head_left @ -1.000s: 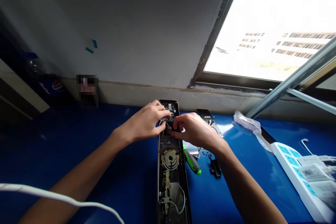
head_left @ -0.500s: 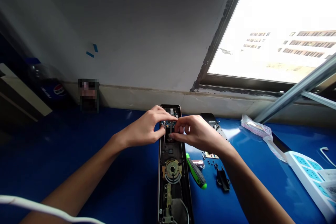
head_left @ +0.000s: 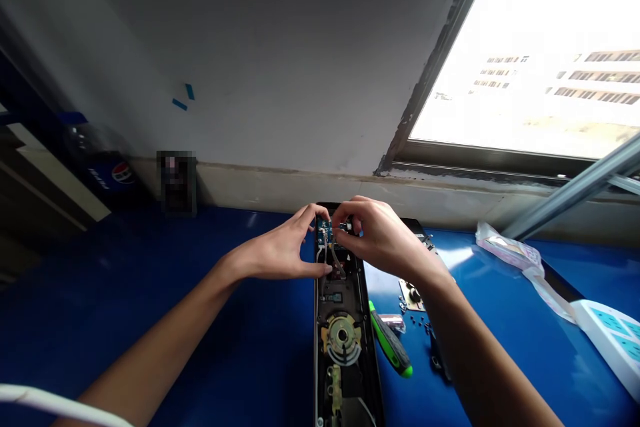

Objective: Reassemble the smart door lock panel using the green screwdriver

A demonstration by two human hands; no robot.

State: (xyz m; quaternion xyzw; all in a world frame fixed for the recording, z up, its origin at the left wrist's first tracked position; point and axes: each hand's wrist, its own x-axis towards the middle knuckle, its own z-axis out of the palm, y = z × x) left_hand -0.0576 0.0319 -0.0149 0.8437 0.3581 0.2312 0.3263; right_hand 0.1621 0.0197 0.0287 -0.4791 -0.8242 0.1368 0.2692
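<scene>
A long dark lock body (head_left: 345,347) lies open on the blue table (head_left: 200,320), its brass gear and wiring showing. At its far end sits a small blue circuit board (head_left: 325,225). My left hand (head_left: 285,250) grips the lock body's left edge, thumb low and fingers curled up to the board. My right hand (head_left: 375,237) is curled over the far end, its fingertips pinching at the board and its thin wires (head_left: 336,257). What exactly the fingertips hold is too small to make out.
A green-and-black screwdriver (head_left: 393,347) lies right of the lock, with small screws (head_left: 417,321), a metal plate (head_left: 413,293) and a black part nearby. A plastic bag (head_left: 510,247) and a white power strip (head_left: 610,340) lie far right. A white cable (head_left: 55,403) crosses bottom left.
Both hands have moved farther up the lock body to the circuit board at its far end. The view has shifted to the left, so the power strip sits nearer the right edge.
</scene>
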